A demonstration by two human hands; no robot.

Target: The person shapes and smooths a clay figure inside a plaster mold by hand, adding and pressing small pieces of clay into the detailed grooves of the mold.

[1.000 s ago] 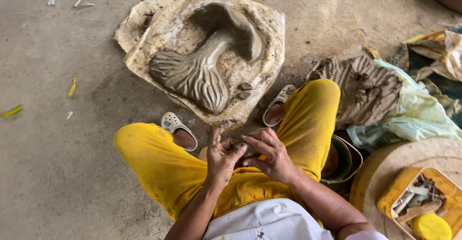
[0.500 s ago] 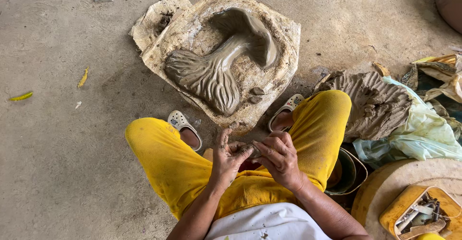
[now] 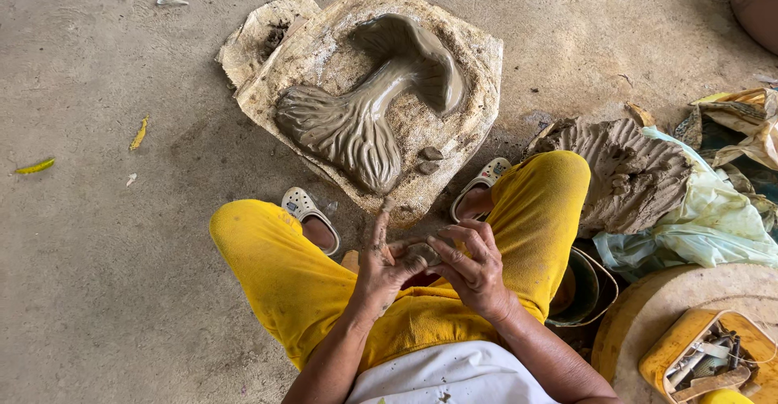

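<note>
Floor: bare concrete floor [image 3: 105, 290] is stretching under everything we are seeing.
Slab: pale flat slab [image 3: 470, 55] is lying ahead of our knees, carrying a wet clay relief [image 3: 356, 120].
Clay pile: ridged clay heap [image 3: 628, 169] is sitting on the right, on a plastic sheet [image 3: 713, 218].
Left hand [image 3: 381, 266]: we are closing fingers around a small clay lump [image 3: 421, 252], over our lap.
Right hand [image 3: 474, 262]: we are pinching the same lump, fingers curled.

A bare grey concrete floor [image 3: 105, 290] fills the scene in soft, even daylight. Two yellow leaves [image 3: 36, 165] lie on it, well left of the stone slab [image 3: 478, 64].
</note>
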